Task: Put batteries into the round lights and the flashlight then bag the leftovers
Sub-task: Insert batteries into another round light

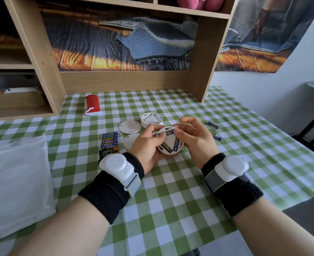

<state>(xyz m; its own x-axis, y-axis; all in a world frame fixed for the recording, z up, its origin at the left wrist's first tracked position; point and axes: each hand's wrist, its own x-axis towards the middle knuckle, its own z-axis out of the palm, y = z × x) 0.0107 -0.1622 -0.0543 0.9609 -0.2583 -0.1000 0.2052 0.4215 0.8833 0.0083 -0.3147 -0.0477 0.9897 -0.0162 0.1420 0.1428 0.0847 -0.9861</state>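
Note:
Both hands hold one white round light [169, 142] back side up, with three blue batteries set in a triangle inside it. My left hand [146, 145] cups it from the left with the thumb on the top battery. My right hand [195, 137] grips its right edge, thumb and forefinger at the top battery. A second round light [151, 119] lies open behind, with no batteries in it. Two white round covers [130, 126] [130, 140] lie to the left. A row of blue and black batteries [109, 142] sits by my left wrist. A red and white flashlight [92, 105] lies at the back left.
Loose blue batteries [213, 125] [216, 137] lie right of my hands on the green checked tablecloth [171, 191]. A white plastic bag [15, 174] covers the left side. A wooden shelf unit [123, 81] stands at the back, its right post [201, 85] on the table.

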